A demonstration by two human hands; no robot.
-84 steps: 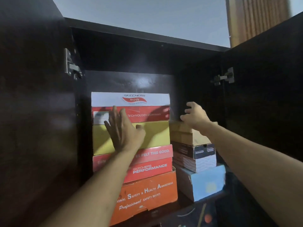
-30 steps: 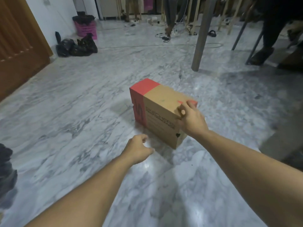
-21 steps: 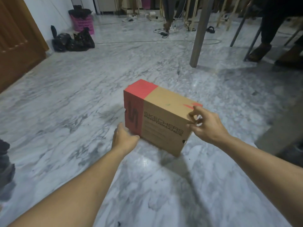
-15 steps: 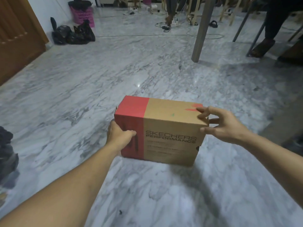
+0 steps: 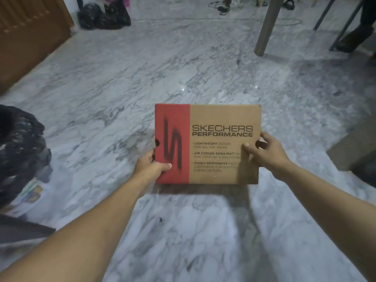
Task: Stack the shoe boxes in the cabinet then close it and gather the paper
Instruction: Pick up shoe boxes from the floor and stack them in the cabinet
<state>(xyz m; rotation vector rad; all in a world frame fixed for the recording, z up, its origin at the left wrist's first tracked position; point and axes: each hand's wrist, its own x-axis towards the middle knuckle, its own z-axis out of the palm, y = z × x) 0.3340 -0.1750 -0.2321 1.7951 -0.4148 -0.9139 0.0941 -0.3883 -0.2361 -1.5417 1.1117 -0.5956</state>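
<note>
- The person is holding a shoe box [image 5: 207, 143] out in front of them with both hands, above the marble floor [image 5: 183, 68], its printed side facing up toward them.
- The box is brown cardboard with a red band down its left part, a dark "S" on the band and "SKECHERS PERFORMANCE" printed on the brown part.
- The left hand [image 5: 149, 166] is gripping the box's lower left edge, the thumb lying over the red band and the fingers curling round behind, out of sight.
- The right hand [image 5: 266, 152] is gripping the right edge near a small notch in the side, the thumb pressing on the printed face and the fingers wrapping round the side.
- A shadow is lying on the floor just below the box's near edge; whether that edge is touching the floor, I cannot tell.
- A wooden door [image 5: 28, 35] is standing at the far left edge of the floor.
- Black bags [image 5: 103, 15] are sitting against the wall at the far left corner, beside the door.
- A dark bag [image 5: 20, 151] is lying at the left edge, near the person, with something pale and printed under it.
- A table leg [image 5: 266, 27] is standing on the floor at the far right, with thinner metal legs [image 5: 343, 23] beyond it.
- A cable [image 5: 221, 7] is trailing across the far edge of the floor.
</note>
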